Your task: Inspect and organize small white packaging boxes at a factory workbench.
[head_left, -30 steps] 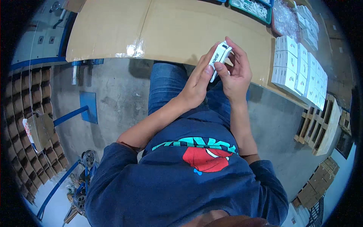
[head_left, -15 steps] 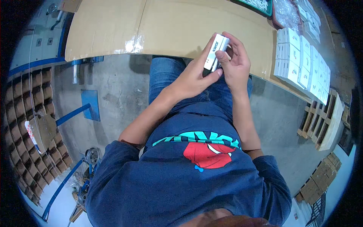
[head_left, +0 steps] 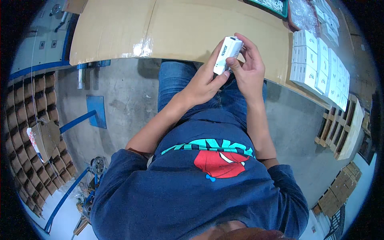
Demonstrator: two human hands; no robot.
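Observation:
A small white box [head_left: 227,54] with dark print on its face is held between my two hands, just over the table's near edge. My left hand [head_left: 206,80] grips it from the left, with the thumb at its lower end. Wrapped round its right side is my right hand [head_left: 250,72], the thumb pressed on the box's front edge. The fingers behind the box are partly hidden. A small dark opening shows at its upper end.
Cardboard covers the table [head_left: 180,28]. Stacked white boxes [head_left: 306,60] stand at its right end. Beyond them sit a green tray [head_left: 276,7] of small white parts and a red tray [head_left: 302,16] of clear plastic bags. A wooden pallet [head_left: 340,128] lies at the right.
The white box has turned slightly in my hands, and the dark gap at its lower end no longer shows. My left thumb has moved a little up and left.

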